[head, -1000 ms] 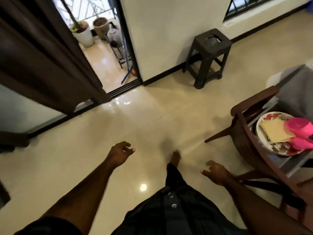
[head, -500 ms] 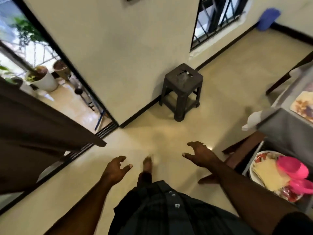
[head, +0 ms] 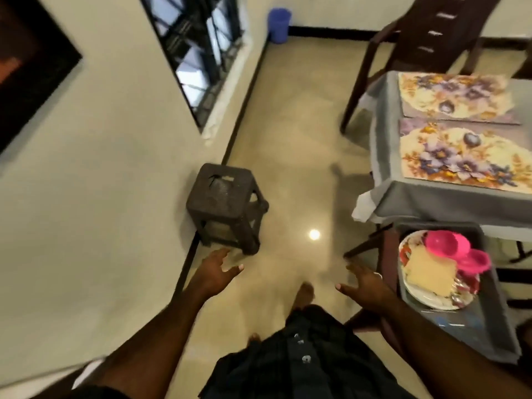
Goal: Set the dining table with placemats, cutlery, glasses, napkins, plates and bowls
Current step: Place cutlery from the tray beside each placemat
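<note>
My left hand [head: 217, 273], right hand [head: 364, 286]: fingers spread, empty. Near right, floral plate [head: 431, 298] under pink bowls [head: 457, 251]: likely fragile, slippery; grip rim.

This is a home's dining room. A table draped in a grey cloth [head: 383, 180] carries two floral placemats [head: 460, 156], with a dark wooden high-backed chair [head: 431, 33] drawn up beside it. The floor is glossy beige tile [head: 288, 116], the walls cream with a barred window [head: 201, 53]. A small dark plastic stool [head: 224, 197] and a blue plastic bin [head: 278, 24] stand by the wall.
</note>
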The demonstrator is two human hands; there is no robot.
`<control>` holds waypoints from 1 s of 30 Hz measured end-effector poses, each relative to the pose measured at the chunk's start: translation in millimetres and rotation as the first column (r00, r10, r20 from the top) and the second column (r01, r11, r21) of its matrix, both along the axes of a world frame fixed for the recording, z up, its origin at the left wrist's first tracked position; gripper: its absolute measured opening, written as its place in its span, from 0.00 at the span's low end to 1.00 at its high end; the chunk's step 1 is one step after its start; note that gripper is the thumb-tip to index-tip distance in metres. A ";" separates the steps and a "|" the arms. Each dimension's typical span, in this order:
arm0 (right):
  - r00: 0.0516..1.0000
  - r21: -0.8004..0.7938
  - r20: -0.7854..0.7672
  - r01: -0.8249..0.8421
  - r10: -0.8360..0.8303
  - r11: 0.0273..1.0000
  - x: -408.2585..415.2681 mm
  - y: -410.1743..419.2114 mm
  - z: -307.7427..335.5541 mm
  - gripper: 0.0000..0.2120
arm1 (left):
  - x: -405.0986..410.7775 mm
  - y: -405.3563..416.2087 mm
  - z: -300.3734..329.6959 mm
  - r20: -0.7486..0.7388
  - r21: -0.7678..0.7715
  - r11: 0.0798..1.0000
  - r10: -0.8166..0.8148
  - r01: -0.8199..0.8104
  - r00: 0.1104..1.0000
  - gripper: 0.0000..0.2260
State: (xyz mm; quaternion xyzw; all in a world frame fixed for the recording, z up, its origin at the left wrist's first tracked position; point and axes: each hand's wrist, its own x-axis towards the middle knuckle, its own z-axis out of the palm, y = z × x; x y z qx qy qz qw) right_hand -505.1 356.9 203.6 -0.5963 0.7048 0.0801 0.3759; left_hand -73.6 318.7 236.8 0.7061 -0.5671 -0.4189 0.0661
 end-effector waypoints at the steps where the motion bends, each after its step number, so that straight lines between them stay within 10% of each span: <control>1: 0.999 0.004 -0.002 0.038 -0.038 0.999 -8.6 -8.9 -4.7 0.53 | -10.6 -32.5 0.8 0.001 0.006 0.999 -0.049 0.049 0.999 0.35; 5: 0.991 0.024 -0.016 0.131 -0.130 0.991 -29.1 -42.7 -19.5 0.48 | -43.4 -115.0 -9.8 0.026 0.010 0.980 -0.199 0.199 0.980 0.47; 10: 0.966 -0.035 0.066 0.253 -0.250 0.967 -97.3 -132.3 -66.4 0.47 | -142.4 -222.0 -13.5 0.051 0.065 0.898 -0.438 0.435 0.897 0.37; 19: 0.819 -0.322 0.114 0.565 -0.562 0.759 -220.1 -281.2 56.3 0.41 | -366.3 -455.7 34.2 0.145 -0.040 0.632 -0.762 0.774 0.630 0.42; 24: 0.688 -0.322 0.092 0.705 -0.720 0.632 -283.6 -302.3 25.8 0.48 | -501.4 -549.8 50.2 0.285 -0.106 0.344 -0.888 0.933 0.360 0.37; 30: 0.487 -0.293 -0.013 0.833 -0.873 0.469 -300.4 -307.7 27.9 0.48 | -643.9 -619.2 34.0 0.401 -0.085 -0.206 -0.903 0.975 -0.156 0.33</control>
